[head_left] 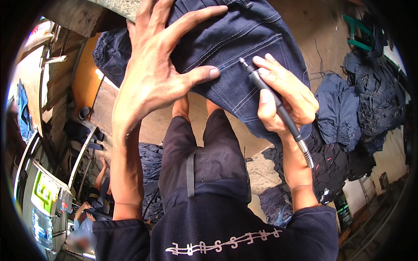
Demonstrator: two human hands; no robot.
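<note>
Dark blue denim trousers (244, 41) with pale stitching and a patch pocket spread out in front of me, over the edge of a board or bench (119, 9). My left hand (159, 65) lies on the denim with its fingers spread, holding nothing. Between the thumb and fingers of my right hand (287, 93) is a black pen-shaped tool (278, 106) with a metal tip and a coiled metal spring at its rear end. Its tip points at the pocket's stitched edge; whether it touches the cloth I cannot tell. A small blue mark shows near my left thumb.
Dark garments lie in heaps on the floor to the right (337, 108) and beside my legs (150, 163). A bundle of dark denim (112, 54) sits left of my left hand. Another person (93, 209) is at the lower left. A green frame (357, 32) stands far right.
</note>
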